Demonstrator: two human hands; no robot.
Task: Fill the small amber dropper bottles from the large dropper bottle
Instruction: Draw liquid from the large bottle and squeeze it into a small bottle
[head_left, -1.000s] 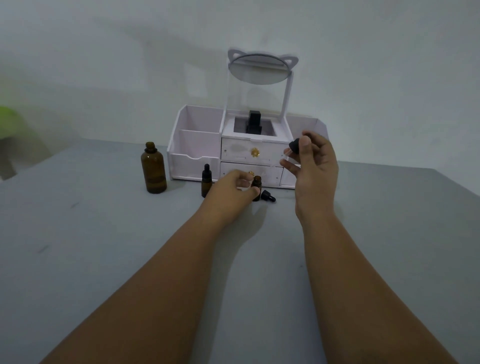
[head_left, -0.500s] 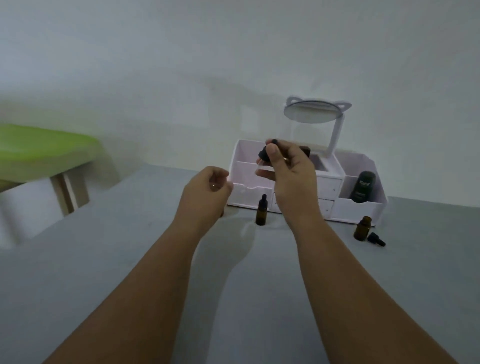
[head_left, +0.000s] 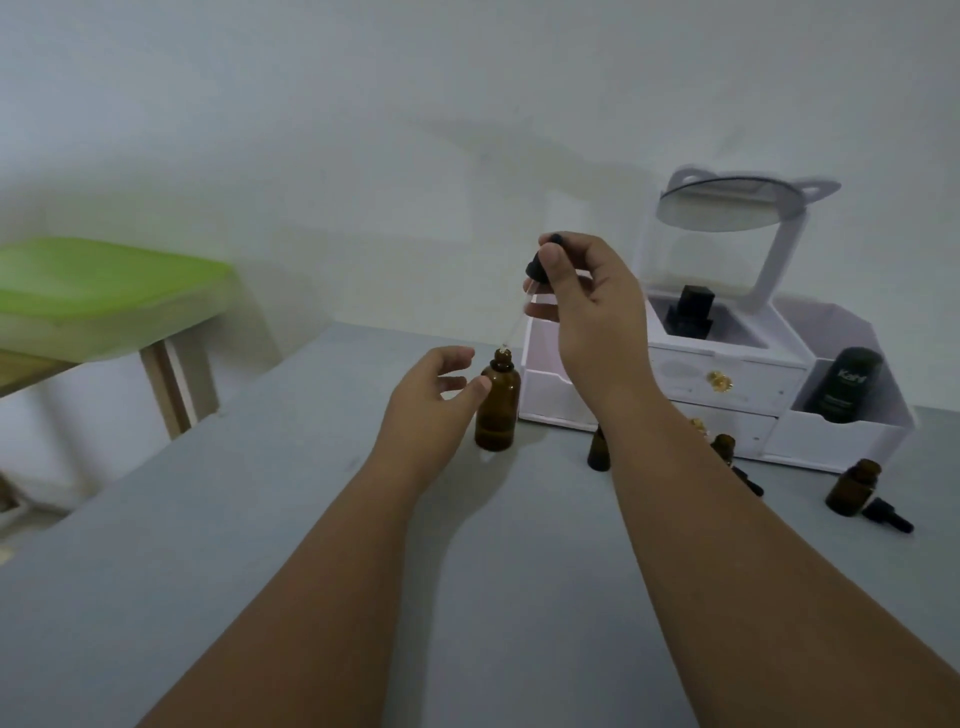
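Observation:
The large amber bottle (head_left: 497, 402) stands uncapped on the grey table (head_left: 260, 519), left of centre. My right hand (head_left: 587, 306) holds the black-bulbed dropper (head_left: 524, 299) above it, the glass tip right at the bottle's mouth. My left hand (head_left: 426, 400) is open beside the bottle, thumb touching or nearly touching its side. Small amber bottles stand to the right: one (head_left: 598, 449) partly hidden behind my right forearm, an uncapped one (head_left: 723, 447) beyond the arm, another uncapped one (head_left: 852, 488) with its black dropper cap (head_left: 888, 515) lying beside it.
A white cosmetic organiser (head_left: 727, 384) with drawers and a mirror (head_left: 727, 205) stands at the back right against the wall, holding a dark tube (head_left: 844, 384) and a black bottle (head_left: 688, 312). A green-topped table (head_left: 98, 291) stands off to the left.
My view has swung left. My right hand carried the dropper from near the small bottles over to the large bottle's mouth. My left hand left the small bottle and opened beside the large one.

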